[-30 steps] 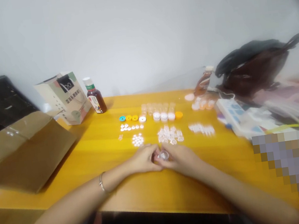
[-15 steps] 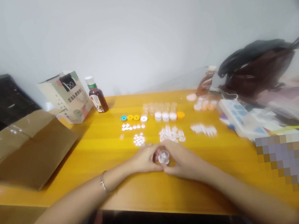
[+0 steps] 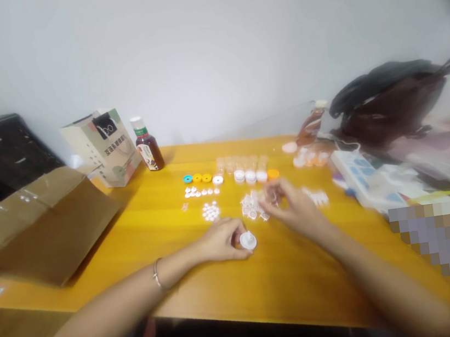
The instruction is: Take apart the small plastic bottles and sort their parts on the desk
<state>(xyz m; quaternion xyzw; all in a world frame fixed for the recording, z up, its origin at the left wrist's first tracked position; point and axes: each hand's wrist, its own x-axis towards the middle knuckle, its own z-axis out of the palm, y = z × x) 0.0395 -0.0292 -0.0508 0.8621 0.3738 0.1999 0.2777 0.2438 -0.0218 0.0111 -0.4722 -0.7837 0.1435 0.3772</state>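
Note:
My left hand (image 3: 226, 240) rests low over the near middle of the table, its thumb and fingers closed round a small round translucent white plastic piece (image 3: 248, 240) with a raised centre. Ahead and to the right, my right hand (image 3: 291, 204) reaches over a pile of small clear plastic parts (image 3: 252, 209). Its thumb and forefinger are curved and look apart above the pile's right side. Motion blurs these fingertips, and the hand covers some parts. Left of the pile lies a group of small white round pieces (image 3: 211, 212).
Blue and yellow caps (image 3: 197, 178), white caps (image 3: 250, 177) and clear cups (image 3: 241, 163) stand in rows farther back. A cardboard box (image 3: 45, 225), paper bag (image 3: 109, 150) and dark bottle (image 3: 149, 151) are at left. A power strip (image 3: 358, 173) and dark bag (image 3: 394, 102) are at right.
My right hand has left the small piece and moved forward and right to the clear parts. My left hand has stayed in place, still holding the piece.

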